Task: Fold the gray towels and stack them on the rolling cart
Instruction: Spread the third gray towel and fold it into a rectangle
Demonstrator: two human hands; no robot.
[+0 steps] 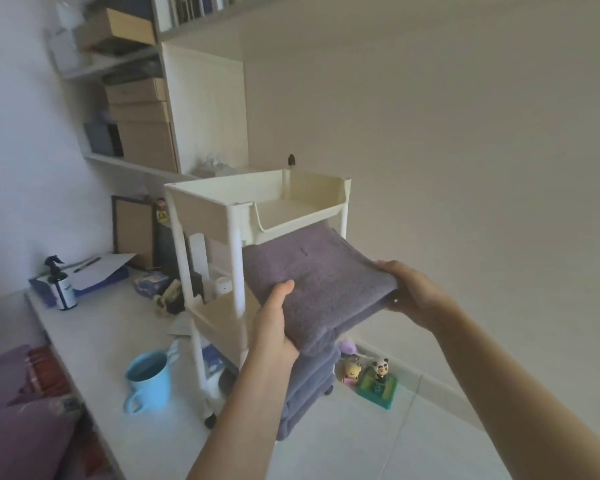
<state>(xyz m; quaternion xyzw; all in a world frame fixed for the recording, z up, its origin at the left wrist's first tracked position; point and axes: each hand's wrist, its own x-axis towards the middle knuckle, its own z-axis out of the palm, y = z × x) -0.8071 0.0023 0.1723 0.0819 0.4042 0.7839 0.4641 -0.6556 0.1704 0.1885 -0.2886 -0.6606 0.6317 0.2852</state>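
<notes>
Head view: left hand [274,327] and right hand [413,292] clamp the near corners of the folded gray towel [312,275], soft and floppy, sliding it onto the rolling cart's [236,216] middle shelf.

Middle tier entry: open on near side, under top tray [291,216].
Obstruction: cart post [237,271] just left of folded towel [312,278].

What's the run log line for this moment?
left hand: grips towel | right hand: grips towel | towel: folded, at cart middle tier
</notes>
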